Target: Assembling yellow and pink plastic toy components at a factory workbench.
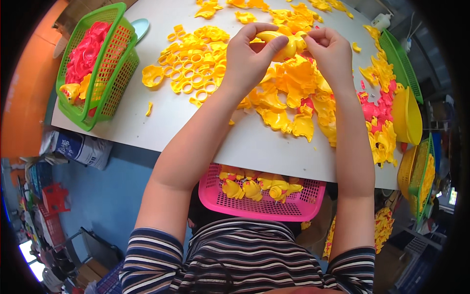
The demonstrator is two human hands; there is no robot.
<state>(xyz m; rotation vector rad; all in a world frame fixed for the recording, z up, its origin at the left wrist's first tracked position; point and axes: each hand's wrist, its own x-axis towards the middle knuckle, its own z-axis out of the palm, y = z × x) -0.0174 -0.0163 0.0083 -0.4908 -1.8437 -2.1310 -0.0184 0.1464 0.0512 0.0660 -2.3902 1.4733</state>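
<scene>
Above the far middle of the white table [161, 117], my left hand [247, 59] grips a glossy yellow rounded plastic piece [291, 48] between thumb and fingers. Thumb and forefinger of my right hand [334, 55] are pinched at its right end, where a small part seems to be held; the fingers hide its exact shape. Under both hands spreads a heap of torn, curled yellow plastic scraps [297, 78]. Left of the heap lie many yellow rings [188, 73], some joined together. Below the table edge, a pink basket [210, 198] holds several yellow toy figures [252, 190] with red parts.
A green basket [120, 29] with red plastic pieces [85, 56] stands at the table's left. Red scraps [379, 110] lie at the right, beside a yellow bowl-like container [407, 115] and a green basket [399, 59]. A printed sack [81, 149] rests below the table's left edge.
</scene>
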